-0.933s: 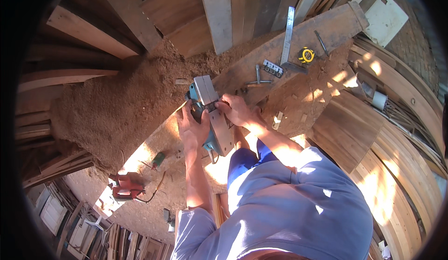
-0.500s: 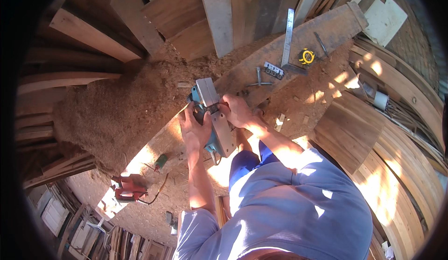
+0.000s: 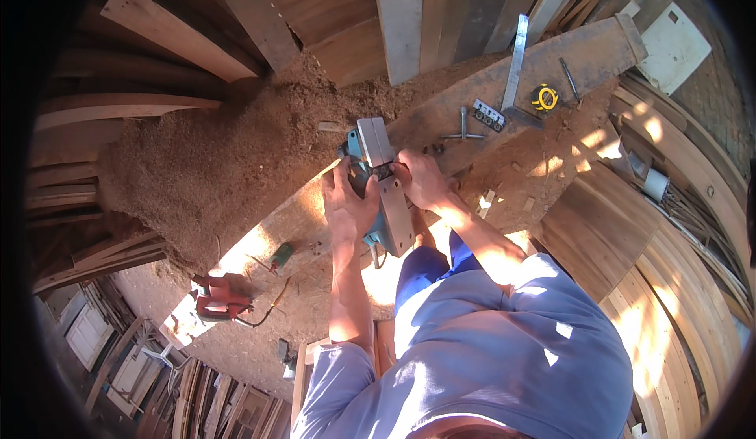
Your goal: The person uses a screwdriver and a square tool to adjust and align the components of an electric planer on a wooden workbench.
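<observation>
An electric hand planer (image 3: 396, 214) lies upside down on the long plank bench, its flat metal sole up and its teal body beneath. My left hand (image 3: 349, 207) grips its left side, thumb near the dark cutter slot between the two sole plates. From the right, my right hand (image 3: 421, 181) has its fingers closed together at the same slot; whatever is between the fingertips is hidden. A T-handled wrench (image 3: 463, 133) lies just beyond my right hand. Next to it is a small metal holder with round knobs (image 3: 489, 115).
Farther along the bench (image 3: 587, 49) lie a metal square (image 3: 516, 69), a yellow tape measure (image 3: 544, 98) and a thin dark tool (image 3: 569, 81). A red power tool (image 3: 222, 299) and a green-handled tool (image 3: 280, 256) sit at the near left. Wood shavings (image 3: 213, 179) heap behind; boards surround.
The whole view has shifted, so the scene sits slightly farther right. My hands keep their places on the planer, with little other visible change.
</observation>
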Motion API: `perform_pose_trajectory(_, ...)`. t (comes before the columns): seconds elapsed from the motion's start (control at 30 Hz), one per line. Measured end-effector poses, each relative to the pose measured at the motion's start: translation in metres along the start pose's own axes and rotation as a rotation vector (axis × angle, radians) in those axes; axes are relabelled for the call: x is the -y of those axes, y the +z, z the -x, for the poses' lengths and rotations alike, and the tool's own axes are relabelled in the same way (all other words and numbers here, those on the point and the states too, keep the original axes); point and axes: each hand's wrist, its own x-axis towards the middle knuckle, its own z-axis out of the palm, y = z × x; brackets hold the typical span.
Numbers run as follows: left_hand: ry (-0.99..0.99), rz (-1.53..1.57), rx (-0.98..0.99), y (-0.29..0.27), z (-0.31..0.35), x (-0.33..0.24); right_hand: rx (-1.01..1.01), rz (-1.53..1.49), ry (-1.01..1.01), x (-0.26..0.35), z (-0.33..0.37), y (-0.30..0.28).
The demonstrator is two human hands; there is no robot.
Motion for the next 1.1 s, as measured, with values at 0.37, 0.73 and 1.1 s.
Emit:
perform_pose_trajectory(0.37, -0.003, 0.028, -0.003, 0.001, 0.000, -0.002, -0.028, -0.057, -0.006, 0.002, 0.000, -0.003)
perform_pose_trajectory(0.73, 0.015, 0.033, -0.003, 0.000, 0.000, -0.001, -0.078, -0.040, -0.043, -0.004, 0.003, 0.001)
perform_pose_trajectory(1.1, 0.000, 0.007, 0.013, -0.003, 0.000, -0.001, -0.186, -0.081, -0.216, -0.005, 0.000, 0.004)
